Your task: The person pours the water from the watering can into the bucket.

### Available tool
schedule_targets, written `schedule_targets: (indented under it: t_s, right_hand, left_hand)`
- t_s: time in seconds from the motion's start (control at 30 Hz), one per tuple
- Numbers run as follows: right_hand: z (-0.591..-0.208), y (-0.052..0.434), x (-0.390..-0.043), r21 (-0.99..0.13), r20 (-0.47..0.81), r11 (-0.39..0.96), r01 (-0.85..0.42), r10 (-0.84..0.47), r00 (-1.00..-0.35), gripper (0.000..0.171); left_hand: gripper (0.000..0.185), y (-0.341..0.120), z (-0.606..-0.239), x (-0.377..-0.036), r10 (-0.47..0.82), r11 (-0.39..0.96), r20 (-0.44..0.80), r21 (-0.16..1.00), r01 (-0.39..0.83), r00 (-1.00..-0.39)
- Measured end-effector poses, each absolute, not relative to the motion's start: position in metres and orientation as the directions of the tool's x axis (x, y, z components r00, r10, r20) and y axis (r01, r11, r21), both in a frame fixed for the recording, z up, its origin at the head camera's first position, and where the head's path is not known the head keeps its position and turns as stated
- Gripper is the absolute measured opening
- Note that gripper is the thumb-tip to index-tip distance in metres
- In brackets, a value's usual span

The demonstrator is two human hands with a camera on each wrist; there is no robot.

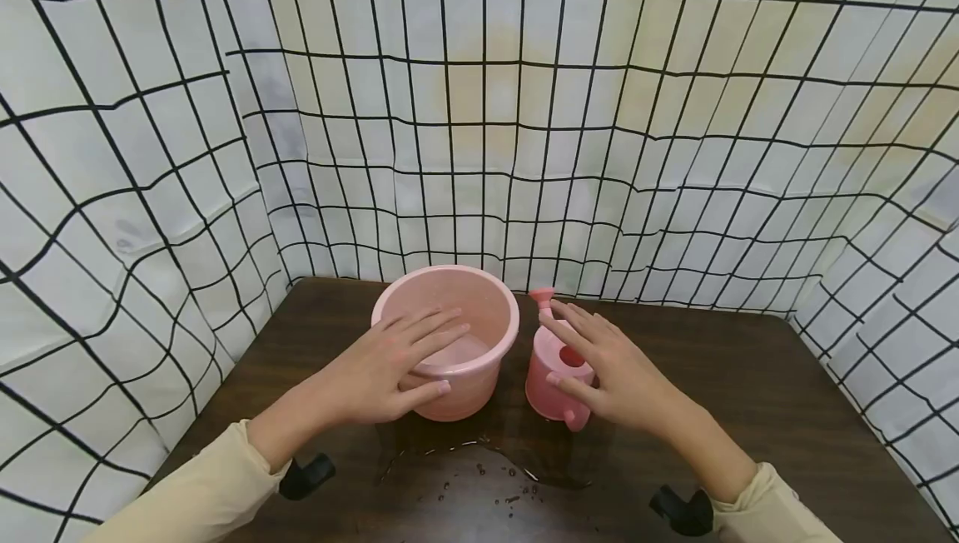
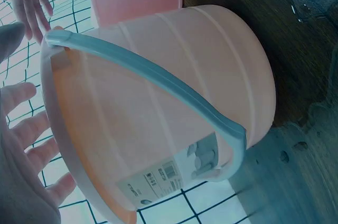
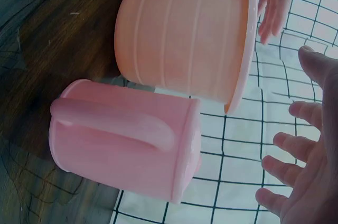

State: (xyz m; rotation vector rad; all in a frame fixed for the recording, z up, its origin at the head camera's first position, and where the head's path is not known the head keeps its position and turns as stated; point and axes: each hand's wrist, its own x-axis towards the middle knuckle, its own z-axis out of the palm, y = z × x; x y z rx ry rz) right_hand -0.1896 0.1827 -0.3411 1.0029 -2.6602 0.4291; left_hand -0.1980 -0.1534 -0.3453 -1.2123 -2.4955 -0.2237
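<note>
A light pink bucket (image 1: 472, 393) stands upright on the dark wooden table. My left hand (image 1: 390, 364) is over its near left side, fingers spread and straight, holding nothing. The left wrist view shows the bucket's pale handle (image 2: 153, 73) hanging down along the wall, beside a printed label (image 2: 150, 184). To the right of the bucket stands a pink watering can (image 1: 545, 376), its sprinkler head (image 1: 542, 296) pointing up and away. My right hand (image 1: 618, 372) hovers over the can's right side with loosely spread fingers, apart from its loop handle (image 3: 113, 121) in the right wrist view.
Water drops and a thin wet streak (image 1: 524, 473) lie on the table (image 1: 749, 410) in front of the bucket and can. White cloth walls with a black grid (image 1: 479, 143) enclose the table at the back and both sides.
</note>
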Motion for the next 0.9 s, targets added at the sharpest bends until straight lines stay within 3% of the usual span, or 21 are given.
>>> schedule_targets:
  t_s: [0.43, 0.9]
  right_hand:
    - [-0.342, 0.193, -0.191, -0.247, 0.373, 0.738, -0.628, -0.526, -0.765, 0.067]
    - [-0.35, 0.197, -0.191, -0.315, 0.368, 0.738, -0.596, -0.484, -0.794, 0.069]
  left_hand:
    - [0.074, -0.164, -0.348, -0.201, 0.629, 0.699, 0.423, 0.059, 0.712, -0.652]
    - [0.07, -0.176, -0.355, -0.205, 0.577, 0.745, 0.437, 0.065, 0.664, -0.69]
